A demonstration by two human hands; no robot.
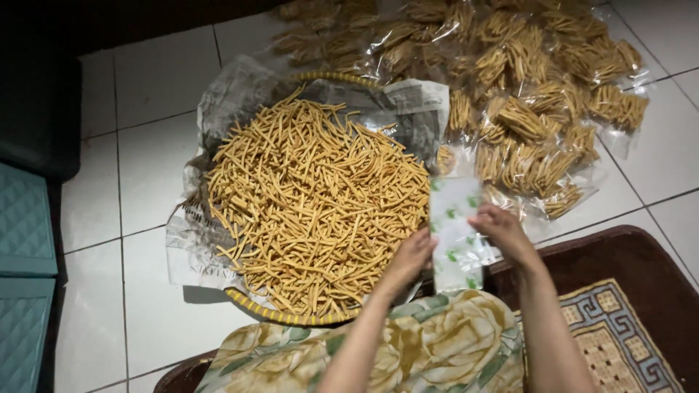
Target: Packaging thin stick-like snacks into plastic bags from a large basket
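Observation:
A round woven tray (271,313) lined with newspaper (191,240) holds a big heap of golden fried snack sticks (313,200). My left hand (409,258) and my right hand (501,229) hold a clear plastic bag with green print (455,218) between them, upright, just right of the heap. The left hand grips the bag's left edge and the right hand its right edge. I cannot tell whether the bag has anything in it.
Several sealed clear bags of the same snack sticks (524,87) lie piled on the white tiled floor (145,160) at the upper right. A brown patterned rug (619,320) lies at the lower right. Floral cloth (437,346) covers my lap. Teal quilted cushions (25,240) sit at the left.

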